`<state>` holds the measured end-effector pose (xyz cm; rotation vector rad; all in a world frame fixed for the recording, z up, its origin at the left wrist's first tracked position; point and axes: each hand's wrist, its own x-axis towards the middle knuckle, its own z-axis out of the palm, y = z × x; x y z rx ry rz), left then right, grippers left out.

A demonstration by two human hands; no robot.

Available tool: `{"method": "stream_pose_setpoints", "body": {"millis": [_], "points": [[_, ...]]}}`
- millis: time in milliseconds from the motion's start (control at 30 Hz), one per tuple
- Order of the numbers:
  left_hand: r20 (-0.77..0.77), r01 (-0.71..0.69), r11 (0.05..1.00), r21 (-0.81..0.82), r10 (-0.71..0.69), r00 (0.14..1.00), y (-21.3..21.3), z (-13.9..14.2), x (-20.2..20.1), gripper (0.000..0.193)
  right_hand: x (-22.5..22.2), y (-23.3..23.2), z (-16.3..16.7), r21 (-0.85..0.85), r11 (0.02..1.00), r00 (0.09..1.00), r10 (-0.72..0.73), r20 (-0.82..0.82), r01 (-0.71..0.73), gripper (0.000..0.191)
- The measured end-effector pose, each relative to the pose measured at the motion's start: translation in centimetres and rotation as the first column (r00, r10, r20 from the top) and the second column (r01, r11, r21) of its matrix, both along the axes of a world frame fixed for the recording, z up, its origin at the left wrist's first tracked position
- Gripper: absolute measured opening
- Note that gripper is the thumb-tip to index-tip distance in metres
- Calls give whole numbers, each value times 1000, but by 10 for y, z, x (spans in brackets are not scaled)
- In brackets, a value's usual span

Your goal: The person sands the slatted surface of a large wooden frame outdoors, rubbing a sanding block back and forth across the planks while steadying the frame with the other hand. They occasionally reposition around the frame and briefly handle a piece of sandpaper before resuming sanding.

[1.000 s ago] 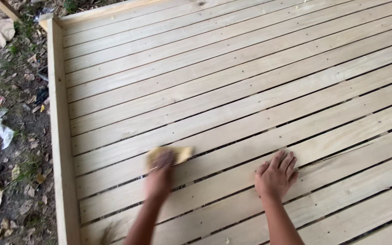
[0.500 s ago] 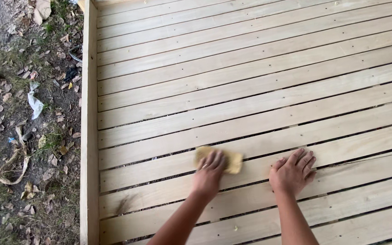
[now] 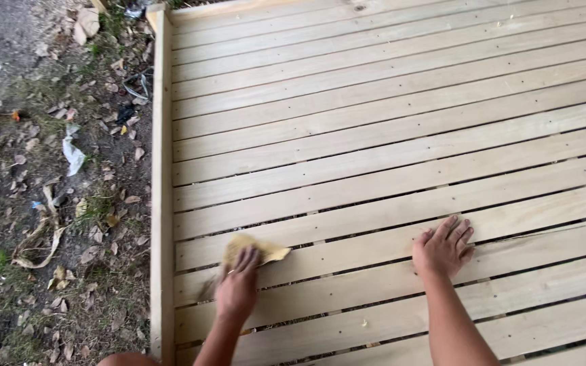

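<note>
- Left hand (image 3: 237,290) pressed down on a yellowish sheet of sandpaper (image 3: 252,248), near the left edge of the slatted wooden deck (image 3: 374,122).
- Right hand (image 3: 444,247) spread flat on a plank, fingers open, holding nothing.
- Beyond the deck's left edge, littered ground (image 3: 49,169).

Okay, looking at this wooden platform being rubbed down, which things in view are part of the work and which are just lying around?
In use:
- left hand pressing a yellowish sanding sheet on a slat
- right hand flat on the slatted wooden platform

Lying about:
- white scrap on the ground
- dry leaves
- dried strip of plant husk
</note>
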<state>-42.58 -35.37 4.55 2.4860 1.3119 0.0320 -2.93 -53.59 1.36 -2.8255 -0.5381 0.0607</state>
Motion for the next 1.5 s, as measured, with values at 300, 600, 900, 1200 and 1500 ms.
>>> {"method": "stream_pose_setpoints", "body": {"millis": [300,600,900,1200,1500], "points": [[125,103,995,-11,-101,987,10,-21,77,59,-61,2,0,-111,993,998,52,24,-49,86],[289,24,999,37,-34,957,10,-24,83,56,-53,6,2,-117,992,997,62,46,-56,84],[264,134,990,41,-140,954,18,-17,147,60,-59,13,4,-101,993,995,74,62,-68,85],[363,-90,994,59,63,930,41,-8,23,53,-67,23,21,-153,986,996,73,56,-64,83],[376,91,996,2,-85,923,26,8,115,49,-134,75,19,-72,989,985,136,111,-129,83]]}}
